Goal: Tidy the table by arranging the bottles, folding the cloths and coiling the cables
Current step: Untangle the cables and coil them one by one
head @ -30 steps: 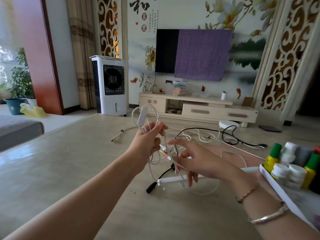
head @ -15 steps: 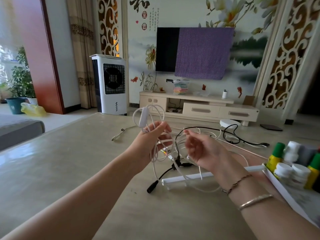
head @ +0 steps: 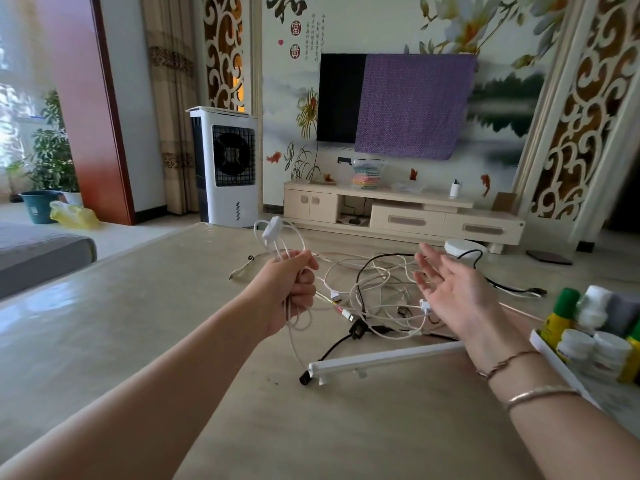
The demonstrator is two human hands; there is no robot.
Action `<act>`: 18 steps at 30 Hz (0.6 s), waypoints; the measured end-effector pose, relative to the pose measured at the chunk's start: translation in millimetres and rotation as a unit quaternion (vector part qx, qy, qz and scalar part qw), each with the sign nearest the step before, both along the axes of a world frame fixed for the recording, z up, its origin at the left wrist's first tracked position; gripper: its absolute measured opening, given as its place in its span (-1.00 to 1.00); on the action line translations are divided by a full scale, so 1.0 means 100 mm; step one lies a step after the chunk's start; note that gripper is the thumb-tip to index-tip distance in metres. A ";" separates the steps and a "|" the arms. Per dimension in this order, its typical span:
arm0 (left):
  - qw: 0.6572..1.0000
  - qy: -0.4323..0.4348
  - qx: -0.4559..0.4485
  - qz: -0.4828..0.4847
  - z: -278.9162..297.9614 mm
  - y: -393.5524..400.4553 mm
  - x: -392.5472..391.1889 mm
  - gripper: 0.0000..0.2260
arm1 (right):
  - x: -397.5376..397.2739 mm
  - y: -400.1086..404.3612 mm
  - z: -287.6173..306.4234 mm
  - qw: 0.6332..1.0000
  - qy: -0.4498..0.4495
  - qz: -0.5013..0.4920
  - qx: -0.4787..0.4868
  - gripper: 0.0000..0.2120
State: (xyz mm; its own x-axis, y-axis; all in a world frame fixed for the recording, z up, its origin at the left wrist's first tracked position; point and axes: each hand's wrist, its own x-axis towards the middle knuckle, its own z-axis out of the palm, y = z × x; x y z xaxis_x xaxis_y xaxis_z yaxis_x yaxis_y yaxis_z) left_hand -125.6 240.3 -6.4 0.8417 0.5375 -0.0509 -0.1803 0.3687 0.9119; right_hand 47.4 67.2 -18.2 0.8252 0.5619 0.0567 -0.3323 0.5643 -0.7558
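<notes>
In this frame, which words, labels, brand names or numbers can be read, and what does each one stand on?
"和": large black brush character on the painted wall mural.
"富" and "貴": two round red seals below it on the mural.
Columns of small black calligraphy beside the seals: too small to read.
Yellow label on the green-capped bottle: blurred, unreadable.
White air cooler and white jars: no legible text.

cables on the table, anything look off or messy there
Yes. Beyond the left hand, which grips a few white cable loops, a heap of white and black cables lies tangled on the table, strands crossing every way, none coiled. The right hand is open, holding nothing.
</notes>
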 end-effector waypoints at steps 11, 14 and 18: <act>0.999 -0.037 -0.009 -0.012 -0.01 -0.04 0.01 -0.75 | -0.54 0.17 0.04 0.780 -0.473 0.124 -0.390 -0.72; 0.999 -0.036 0.006 -0.015 -0.03 -0.03 0.00 -0.76 | -0.61 0.15 0.05 0.752 -0.487 0.244 -0.372 -0.81; 0.999 -0.048 -0.015 -0.016 0.01 -0.03 0.02 -0.76 | -0.60 0.17 0.10 0.851 -0.425 0.163 -0.261 -0.74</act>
